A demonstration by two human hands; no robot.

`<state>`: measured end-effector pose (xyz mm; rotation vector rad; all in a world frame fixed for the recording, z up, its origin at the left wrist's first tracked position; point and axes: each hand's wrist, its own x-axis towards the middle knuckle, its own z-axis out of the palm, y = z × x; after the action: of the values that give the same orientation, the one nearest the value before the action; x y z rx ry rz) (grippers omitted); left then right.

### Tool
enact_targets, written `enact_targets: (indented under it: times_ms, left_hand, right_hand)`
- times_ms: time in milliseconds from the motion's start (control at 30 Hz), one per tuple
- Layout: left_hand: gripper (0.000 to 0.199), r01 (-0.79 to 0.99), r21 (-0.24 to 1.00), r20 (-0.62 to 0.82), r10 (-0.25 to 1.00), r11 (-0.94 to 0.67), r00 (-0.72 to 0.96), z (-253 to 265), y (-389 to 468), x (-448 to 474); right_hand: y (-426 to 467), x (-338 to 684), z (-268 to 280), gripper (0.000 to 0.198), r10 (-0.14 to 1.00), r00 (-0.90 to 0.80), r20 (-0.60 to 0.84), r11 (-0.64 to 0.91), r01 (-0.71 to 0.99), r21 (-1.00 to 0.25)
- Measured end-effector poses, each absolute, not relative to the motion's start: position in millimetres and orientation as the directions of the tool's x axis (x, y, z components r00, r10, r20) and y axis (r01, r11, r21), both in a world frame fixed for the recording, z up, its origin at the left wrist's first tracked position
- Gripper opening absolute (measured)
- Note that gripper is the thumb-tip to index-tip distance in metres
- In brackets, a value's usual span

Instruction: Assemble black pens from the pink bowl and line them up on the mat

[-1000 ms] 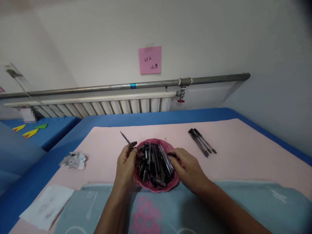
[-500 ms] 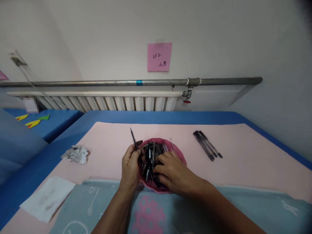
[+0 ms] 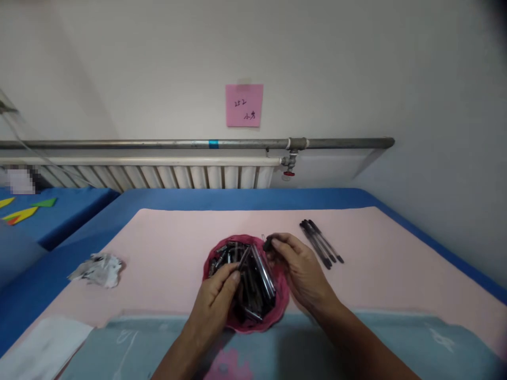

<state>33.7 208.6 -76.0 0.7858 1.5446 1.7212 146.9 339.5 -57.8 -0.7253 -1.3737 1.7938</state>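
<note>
A round pink basket (image 3: pixel 210 258) full of black and clear pen parts (image 3: pixel 251 287) sits in front of me. Over its left side, my left hand (image 3: pixel 216 295) pinches a thin dark pen refill (image 3: pixel 244 257), now tilted up to the right. My right hand (image 3: pixel 303 269) is at the basket's right rim, with thumb and fingers closed on a small black pen cap (image 3: pixel 268 243). Inside the basket, several clear barrels (image 3: pixel 263 272) lie near the top. Part of the refill is hidden by my left fingers.
Several capped black pens (image 3: pixel 320 243) lie together on the pink sheet (image 3: pixel 166 237) at the right. Crumpled, stained tissue (image 3: pixel 99 269) and a white cloth or paper (image 3: pixel 47 345) lie left. Nearest me is a blue-grey cloth (image 3: pixel 158 343). A radiator (image 3: pixel 198 177) stands behind.
My right hand has come up out of the pen parts and holds a small black cap. My left hand has lowered the refill and tilted it rightward over the basket. The view has shifted.
</note>
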Motion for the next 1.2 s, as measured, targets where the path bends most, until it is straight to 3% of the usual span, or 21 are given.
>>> enact_targets:
  times_ms: [133, 500, 767, 967, 1200]
  left_hand:
    - [0.030, 0.085, 0.996, 0.024, 0.894, 0.016, -0.448, -76.6, 208.3, 36.2]
    - [0.033, 0.174, 0.984, 0.048, 0.911, 0.026, -0.409, -75.2, 208.0, 35.1]
    - [0.033, 0.137, 0.990, 0.030, 0.913, 0.029, -0.408, -76.4, 208.5, 34.9]
    - [0.031, 0.085, 0.996, 0.010, 0.910, 0.028, -0.414, -77.6, 209.0, 34.9]
    - [0.030, -0.025, 0.999, -0.037, 0.892, 0.029, -0.450, -78.7, 210.8, 37.6]
  right_hand:
    - [338.7, 147.2, -50.6, 0.021, 0.850, -0.527, 0.006, -0.212, -0.353, -0.911]
    - [334.1, 148.2, -51.1, 0.013, 0.855, -0.507, 0.110, -0.050, -0.291, -0.955]
    - [327.3, 147.0, -52.6, 0.016, 0.812, -0.578, 0.081, -0.042, -0.196, -0.980]
    - [321.9, 143.5, -55.5, 0.025, 0.795, -0.606, 0.013, -0.171, -0.244, -0.955]
    - [316.1, 142.7, -60.4, 0.032, 0.767, -0.641, -0.004, -0.185, -0.216, -0.959]
